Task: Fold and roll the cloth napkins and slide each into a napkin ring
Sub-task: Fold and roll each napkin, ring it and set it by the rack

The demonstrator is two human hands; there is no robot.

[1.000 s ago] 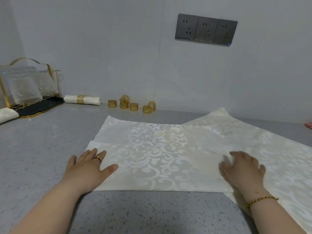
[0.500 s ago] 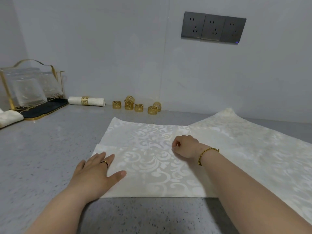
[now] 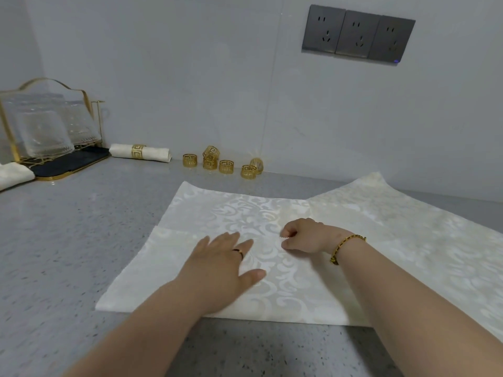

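Observation:
A cream damask napkin [image 3: 152,278] lies folded on the grey counter [image 3: 68,240], on top of more spread cream cloth [image 3: 413,229] that reaches to the right. My left hand [image 3: 220,265] rests flat on the folded napkin near its middle, fingers straight. My right hand [image 3: 304,235] sits just to the right of it with its fingers curled into a fist, knuckles down on the cloth; I see no fabric gripped in it. Several gold napkin rings [image 3: 226,166] stand in a loose group by the back wall.
A rolled napkin in a gold ring [image 3: 140,152] lies at the back left beside a gold rack of glass plates [image 3: 49,131] on a black tray. Another rolled cloth [image 3: 13,174] shows at the left edge. Wall sockets [image 3: 358,35] are above.
My right hand left the napkin's right edge, came to its middle and curled into a fist. My left hand slid right from the left edge toward the middle.

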